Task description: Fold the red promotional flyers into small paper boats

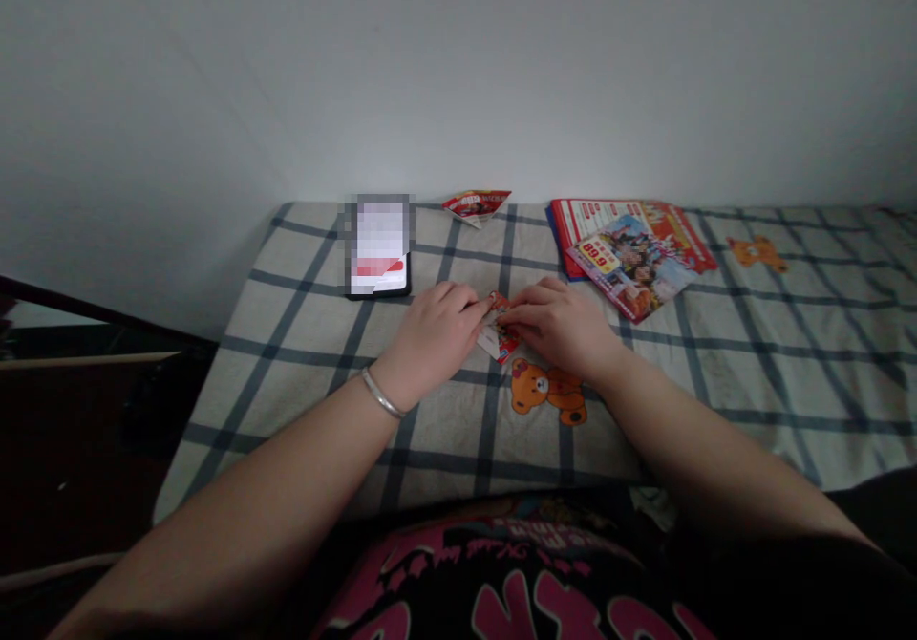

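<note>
Between my hands lies a small folded piece of printed paper [503, 342], red and white, on the checked cloth. My left hand [442, 332] has its fingers closed on the paper's left side, thumb and fingertips together. From the right, my right hand [563, 327] pinches the other side of it. Both hands rest low over the cloth, and their fingers hide part of the folds. Farther back, by the wall, stands a folded red paper piece [477, 205] with a pointed lower end, apart from both hands.
A phone [391, 277] with a lit, partly blurred screen lies at the back left. Toward the back right is a stack of printed flyers [608, 224] with one flyer [637, 267] askew on top. The checked cloth [301, 334] ends at the left; a wall [458, 76] rises behind.
</note>
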Demonstrator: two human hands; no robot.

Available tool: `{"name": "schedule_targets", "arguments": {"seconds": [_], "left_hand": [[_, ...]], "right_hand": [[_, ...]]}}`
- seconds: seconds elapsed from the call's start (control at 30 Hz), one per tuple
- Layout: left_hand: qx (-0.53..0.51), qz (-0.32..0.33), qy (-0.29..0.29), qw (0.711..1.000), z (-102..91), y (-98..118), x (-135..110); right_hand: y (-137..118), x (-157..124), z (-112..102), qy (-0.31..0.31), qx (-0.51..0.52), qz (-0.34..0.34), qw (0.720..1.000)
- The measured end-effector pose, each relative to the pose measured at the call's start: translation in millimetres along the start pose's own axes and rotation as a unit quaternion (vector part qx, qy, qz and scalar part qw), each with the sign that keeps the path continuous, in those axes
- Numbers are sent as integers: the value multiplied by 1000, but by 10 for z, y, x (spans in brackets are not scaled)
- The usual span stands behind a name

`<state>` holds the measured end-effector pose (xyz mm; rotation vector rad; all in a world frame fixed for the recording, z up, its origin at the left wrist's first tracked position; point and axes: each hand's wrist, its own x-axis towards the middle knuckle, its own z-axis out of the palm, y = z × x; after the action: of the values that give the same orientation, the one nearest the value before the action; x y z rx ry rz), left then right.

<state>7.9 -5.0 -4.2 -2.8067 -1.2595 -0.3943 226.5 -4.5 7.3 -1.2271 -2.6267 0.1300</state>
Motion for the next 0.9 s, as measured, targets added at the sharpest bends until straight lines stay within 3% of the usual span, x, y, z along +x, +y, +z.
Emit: {"name": "schedule_targets", "arguments": {"seconds": [0.17,0.5,0.77,0.9], "left_hand": [[-11,20,7,1000,11,-25,2],[28,35,-9,999,7,46,54],[-65,87,-30,994,-34,-147,26],[-55,80,-52,994,-137,-145,11]], "right_hand": [[52,26,-45,3,-65,9,998],[-7,68,12,-2,-59,65,996],[-20,37,8,18,-62,59,996],[-44,33,-13,14,-62,63,996]]}}
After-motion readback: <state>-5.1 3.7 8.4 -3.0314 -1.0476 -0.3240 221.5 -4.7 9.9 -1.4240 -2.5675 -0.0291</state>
